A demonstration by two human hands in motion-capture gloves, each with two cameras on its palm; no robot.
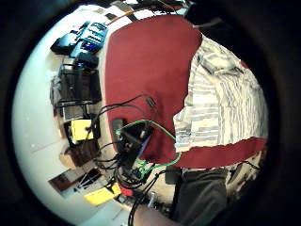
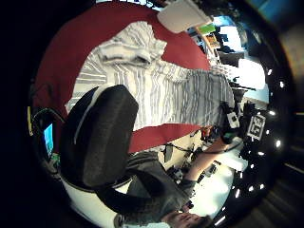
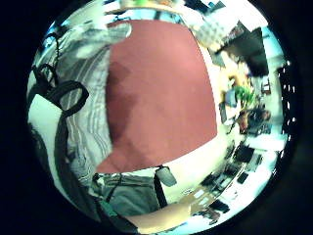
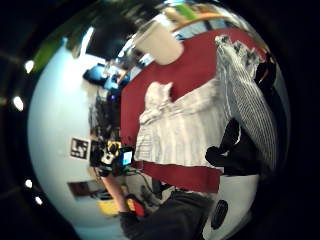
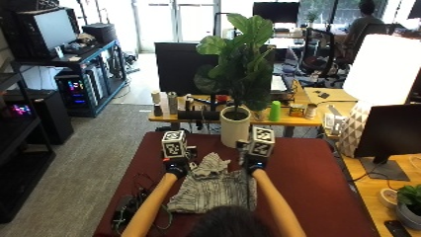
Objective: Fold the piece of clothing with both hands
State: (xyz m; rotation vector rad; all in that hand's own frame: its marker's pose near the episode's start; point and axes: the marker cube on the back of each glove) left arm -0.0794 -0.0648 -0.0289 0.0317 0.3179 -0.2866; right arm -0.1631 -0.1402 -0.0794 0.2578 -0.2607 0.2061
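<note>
- Striped shirt (image 5: 210,190) lies on the red tabletop (image 5: 309,182), near me, between my arms.
- My left hand (image 5: 175,168) is at its far left edge, right hand (image 5: 254,165) at far right.
- Can't tell if either grip holds cloth.

Hands: both forward, raised side by side.
I see left hand (image 5: 175,168) and right hand (image 5: 255,165) on outstretched bare forearms; finger state I cannot tell.
</note>
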